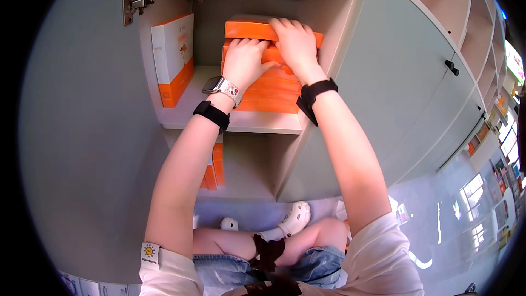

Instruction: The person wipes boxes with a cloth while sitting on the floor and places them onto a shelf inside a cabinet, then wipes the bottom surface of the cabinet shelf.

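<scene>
A stack of flat orange boxes (267,96) rests on the upper shelf of an opened cabinet, directly before me. My right hand (296,43) grips the top orange box (248,30), fingers over its upper edge and thumb at its front. This box sits slightly askew on the stack. Just below it, my left hand (246,59) holds the second orange box (271,54), its fingers at the gap under the top box and its thumb across the front. The left fingertips are partly hidden.
A white-and-orange box (174,59) stands upright against the cabinet's left wall. More orange boxes (218,164) stand on the lower shelf (250,191). An open grey door (82,131) is at left; a closed door (382,70) is at right. My legs are folded below.
</scene>
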`<action>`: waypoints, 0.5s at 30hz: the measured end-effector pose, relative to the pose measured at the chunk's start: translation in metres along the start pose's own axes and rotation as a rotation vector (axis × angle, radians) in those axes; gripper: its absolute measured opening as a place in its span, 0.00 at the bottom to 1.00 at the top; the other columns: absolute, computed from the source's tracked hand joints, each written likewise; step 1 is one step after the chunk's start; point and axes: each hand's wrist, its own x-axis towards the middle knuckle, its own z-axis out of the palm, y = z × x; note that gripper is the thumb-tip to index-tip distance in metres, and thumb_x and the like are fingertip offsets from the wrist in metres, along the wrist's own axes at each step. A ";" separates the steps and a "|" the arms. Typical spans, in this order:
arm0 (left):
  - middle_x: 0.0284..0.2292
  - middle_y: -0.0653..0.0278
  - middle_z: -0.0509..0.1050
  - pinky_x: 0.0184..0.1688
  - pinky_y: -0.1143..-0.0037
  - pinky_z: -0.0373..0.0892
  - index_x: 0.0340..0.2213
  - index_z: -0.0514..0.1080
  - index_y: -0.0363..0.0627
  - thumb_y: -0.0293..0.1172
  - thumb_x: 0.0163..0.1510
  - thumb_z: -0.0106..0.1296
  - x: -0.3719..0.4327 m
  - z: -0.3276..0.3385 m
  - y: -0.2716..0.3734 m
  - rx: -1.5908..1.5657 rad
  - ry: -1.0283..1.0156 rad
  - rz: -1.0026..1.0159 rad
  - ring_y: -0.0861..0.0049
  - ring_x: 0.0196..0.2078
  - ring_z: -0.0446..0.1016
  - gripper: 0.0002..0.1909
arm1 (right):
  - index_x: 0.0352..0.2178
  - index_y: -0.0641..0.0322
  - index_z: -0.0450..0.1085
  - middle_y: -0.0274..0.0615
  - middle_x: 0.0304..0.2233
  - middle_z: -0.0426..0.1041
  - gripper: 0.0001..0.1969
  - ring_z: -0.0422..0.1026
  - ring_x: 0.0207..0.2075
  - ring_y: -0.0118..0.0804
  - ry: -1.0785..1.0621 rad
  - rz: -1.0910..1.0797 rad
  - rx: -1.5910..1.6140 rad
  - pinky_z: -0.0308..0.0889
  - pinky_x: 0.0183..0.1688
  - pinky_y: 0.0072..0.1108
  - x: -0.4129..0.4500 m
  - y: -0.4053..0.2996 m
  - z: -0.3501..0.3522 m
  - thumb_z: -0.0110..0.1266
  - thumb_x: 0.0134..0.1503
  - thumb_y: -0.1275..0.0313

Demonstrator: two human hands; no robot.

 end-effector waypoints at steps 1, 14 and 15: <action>0.31 0.64 0.74 0.45 0.72 0.62 0.32 0.73 0.43 0.46 0.36 0.61 0.000 -0.001 -0.001 -0.009 -0.004 -0.003 0.72 0.38 0.70 0.23 | 0.37 0.54 0.67 0.34 0.34 0.72 0.17 0.69 0.39 0.37 -0.031 0.053 0.025 0.63 0.42 0.28 -0.002 0.001 0.004 0.53 0.42 0.73; 0.43 0.57 0.69 0.49 0.70 0.62 0.39 0.67 0.39 0.31 0.42 0.61 -0.045 -0.019 -0.019 -0.222 0.367 -0.229 0.63 0.46 0.66 0.22 | 0.46 0.56 0.64 0.41 0.43 0.69 0.28 0.65 0.48 0.42 -0.258 0.116 0.153 0.56 0.50 0.35 -0.010 0.003 -0.008 0.50 0.49 0.49; 0.49 0.55 0.63 0.53 0.69 0.58 0.46 0.62 0.37 0.34 0.44 0.61 -0.048 -0.020 -0.020 -0.250 0.321 -0.391 0.63 0.51 0.62 0.29 | 0.47 0.55 0.64 0.41 0.44 0.68 0.29 0.64 0.48 0.42 -0.290 0.119 0.161 0.56 0.51 0.35 -0.011 0.002 -0.011 0.51 0.48 0.49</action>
